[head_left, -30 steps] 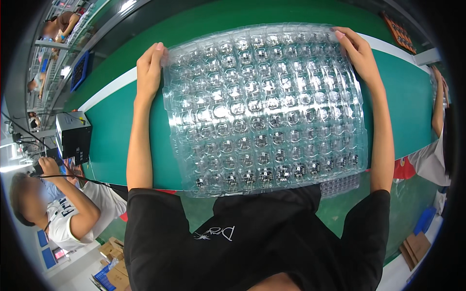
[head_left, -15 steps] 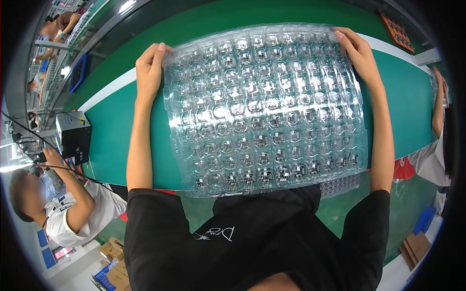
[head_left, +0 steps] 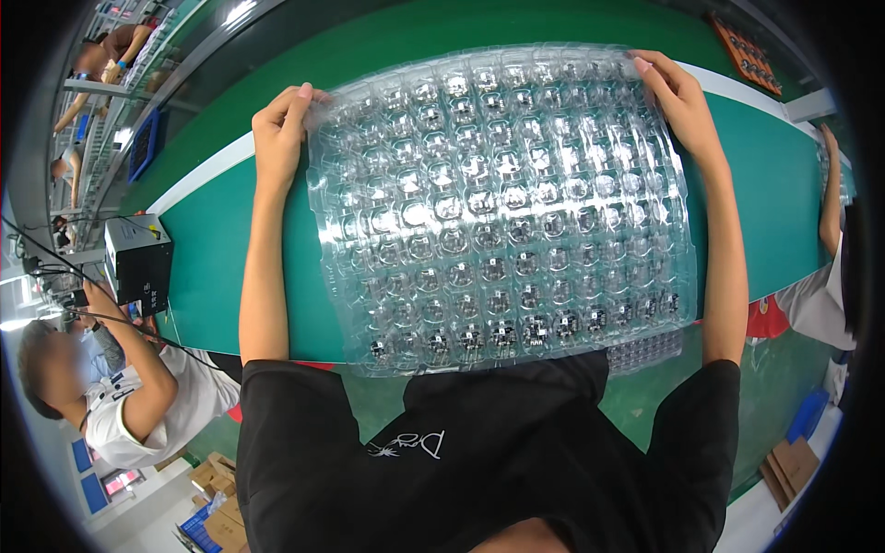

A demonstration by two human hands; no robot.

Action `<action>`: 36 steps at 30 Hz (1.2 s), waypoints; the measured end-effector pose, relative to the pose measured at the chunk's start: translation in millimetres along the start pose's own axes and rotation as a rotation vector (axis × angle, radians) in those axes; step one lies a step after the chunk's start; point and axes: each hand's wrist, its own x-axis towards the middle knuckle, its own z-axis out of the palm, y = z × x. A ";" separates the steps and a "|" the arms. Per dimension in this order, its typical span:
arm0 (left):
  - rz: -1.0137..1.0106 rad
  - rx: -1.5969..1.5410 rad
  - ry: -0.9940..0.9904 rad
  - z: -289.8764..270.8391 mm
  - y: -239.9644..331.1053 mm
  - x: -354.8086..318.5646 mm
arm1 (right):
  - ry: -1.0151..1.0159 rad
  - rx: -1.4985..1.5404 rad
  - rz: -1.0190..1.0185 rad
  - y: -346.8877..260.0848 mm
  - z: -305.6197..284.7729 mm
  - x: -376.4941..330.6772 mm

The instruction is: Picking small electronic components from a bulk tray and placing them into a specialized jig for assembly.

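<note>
Plastic: gripping tray point(head_left: 493, 226) with left hand point(head_left: 280, 129) and right hand point(head_left: 678, 101) over worktop point(head_left: 207, 249), seeing parts point(head_left: 536, 330) in near row, can't confirm full load.

Factory workshop (long green workbench point(head_left: 212, 235))

The tray point(head_left: 507, 217) is thin, clear plastic, very glossy, its surface bumpy with moulded pockets and streaked with white glare. The counter point(head_left: 770, 198) looks smooth and mostly matt. The shirt point(head_left: 516, 461) is matt cloth; the cartons point(head_left: 227, 531), dull cardboard; the crate point(head_left: 196, 532), plastic with a slight sheen.
</note>
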 end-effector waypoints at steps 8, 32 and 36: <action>0.026 0.003 0.004 2.8 2.5 1.3 | 0.011 0.017 -0.008 1.7 0.7 -0.1; 0.322 0.356 -0.019 8.8 42.4 -0.7 | 0.000 -0.041 0.002 -3.7 -1.8 2.0; 0.448 0.400 -0.218 17.7 101.5 -27.1 | 0.219 -0.303 -0.310 -31.7 -14.9 -11.3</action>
